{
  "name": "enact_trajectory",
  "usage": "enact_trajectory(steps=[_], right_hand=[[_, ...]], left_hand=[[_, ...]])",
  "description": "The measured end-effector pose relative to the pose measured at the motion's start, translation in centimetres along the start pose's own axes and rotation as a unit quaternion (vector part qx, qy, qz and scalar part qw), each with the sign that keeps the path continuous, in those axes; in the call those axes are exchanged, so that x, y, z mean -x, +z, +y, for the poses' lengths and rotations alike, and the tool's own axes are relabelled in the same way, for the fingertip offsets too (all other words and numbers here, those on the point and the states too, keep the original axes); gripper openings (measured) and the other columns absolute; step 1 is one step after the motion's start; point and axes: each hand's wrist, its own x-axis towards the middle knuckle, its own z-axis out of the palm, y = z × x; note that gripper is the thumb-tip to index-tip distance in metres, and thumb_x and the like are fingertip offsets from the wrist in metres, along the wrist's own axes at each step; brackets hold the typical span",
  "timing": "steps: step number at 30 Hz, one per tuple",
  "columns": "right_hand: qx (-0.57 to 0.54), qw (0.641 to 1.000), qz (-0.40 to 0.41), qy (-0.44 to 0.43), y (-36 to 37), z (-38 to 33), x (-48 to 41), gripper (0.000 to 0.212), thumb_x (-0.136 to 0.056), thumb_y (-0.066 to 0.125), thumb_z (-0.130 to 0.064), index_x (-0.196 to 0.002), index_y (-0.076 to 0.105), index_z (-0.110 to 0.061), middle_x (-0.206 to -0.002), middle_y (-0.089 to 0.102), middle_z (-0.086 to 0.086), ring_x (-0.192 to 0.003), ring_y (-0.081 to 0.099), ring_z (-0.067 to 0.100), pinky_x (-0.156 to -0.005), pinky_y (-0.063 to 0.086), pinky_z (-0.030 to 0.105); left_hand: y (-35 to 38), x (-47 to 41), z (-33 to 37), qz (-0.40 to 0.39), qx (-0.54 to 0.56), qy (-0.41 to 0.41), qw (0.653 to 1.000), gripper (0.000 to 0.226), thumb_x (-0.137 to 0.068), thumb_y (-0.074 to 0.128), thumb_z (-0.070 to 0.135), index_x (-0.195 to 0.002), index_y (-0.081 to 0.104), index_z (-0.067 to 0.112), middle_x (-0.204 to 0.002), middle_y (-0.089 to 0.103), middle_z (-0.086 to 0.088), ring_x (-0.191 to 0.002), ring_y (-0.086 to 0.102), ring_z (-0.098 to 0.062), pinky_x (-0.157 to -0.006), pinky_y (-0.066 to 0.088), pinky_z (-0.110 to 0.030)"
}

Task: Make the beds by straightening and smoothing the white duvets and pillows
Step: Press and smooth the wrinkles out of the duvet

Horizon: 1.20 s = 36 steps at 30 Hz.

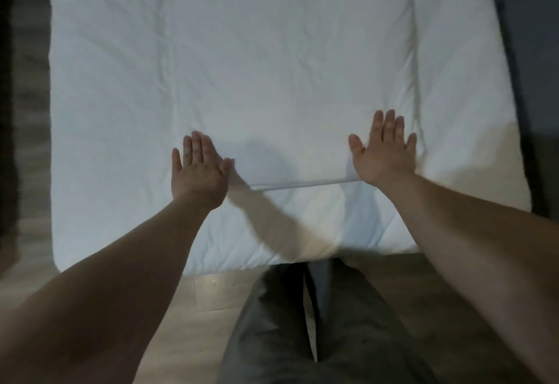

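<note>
My left hand (198, 171) and right hand (382, 150) lie flat, fingers straight, gripping nothing, on the wrinkled white quilted duvet (242, 65), near its foot edge.

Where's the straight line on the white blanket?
In the head view, the fold crosses the white duvet between the left hand and right hand.
</note>
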Motion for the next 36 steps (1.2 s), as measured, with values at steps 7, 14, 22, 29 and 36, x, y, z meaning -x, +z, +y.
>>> enact_trajectory(steps=[7,14,22,29,36], right_hand=[[-0.047,0.995,-0.035,-0.080,-9.5,1.2,12.9,0.072,-0.105,0.011,-0.057,-0.163,-0.003,-0.017,-0.170,-0.009,-0.003,-0.156,-0.007,0.016,-0.127,-0.001,0.042],[-0.041,0.992,0.037,-0.113,-18.8,5.8,21.6,0.067,-0.107,0.013,-0.053,-0.163,0.002,-0.017,-0.171,-0.002,-0.003,-0.156,-0.005,0.013,-0.127,0.000,0.035],[-0.071,0.973,0.166,-0.143,-25.8,13.9,25.0,0.068,-0.106,0.012,-0.057,-0.163,-0.005,-0.022,-0.169,-0.011,-0.007,-0.155,-0.011,0.010,-0.119,-0.009,0.028],[-0.048,0.959,0.210,-0.186,-28.8,28.5,27.1,0.070,-0.104,0.009,-0.059,-0.162,-0.011,-0.025,-0.168,-0.016,-0.008,-0.154,-0.015,0.011,-0.122,-0.007,0.033],[-0.071,0.950,0.226,-0.201,-32.8,41.3,28.1,0.069,-0.105,0.012,-0.057,-0.162,-0.011,-0.025,-0.168,-0.015,-0.007,-0.155,-0.014,0.011,-0.127,-0.003,0.036]], left_hand=[[-8.8,10.0,5.1,-0.041,0.016,0.098,0.994,0.073,-0.106,0.013,0.052,-0.161,-0.003,0.006,-0.169,-0.007,-0.011,-0.156,-0.007,-0.026,-0.127,0.003,-0.045],[-17.8,17.3,11.5,0.002,0.044,0.182,0.982,0.075,-0.106,0.014,0.055,-0.161,-0.003,0.008,-0.169,-0.008,-0.009,-0.156,-0.009,-0.025,-0.127,0.003,-0.043],[-25.7,24.1,22.0,0.115,0.023,0.212,0.970,0.076,-0.105,0.014,0.057,-0.162,-0.001,0.009,-0.169,-0.007,-0.009,-0.156,-0.008,-0.024,-0.127,0.002,-0.041],[-26.2,32.5,34.9,0.161,0.022,0.171,0.972,0.078,-0.103,0.013,0.060,-0.161,-0.001,0.010,-0.169,-0.008,-0.010,-0.156,-0.008,-0.025,-0.127,0.003,-0.042],[-28.8,39.2,47.3,0.195,0.022,0.164,0.967,0.078,-0.103,0.012,0.060,-0.162,-0.003,0.011,-0.169,-0.009,-0.009,-0.156,-0.010,-0.024,-0.127,0.002,-0.042]])
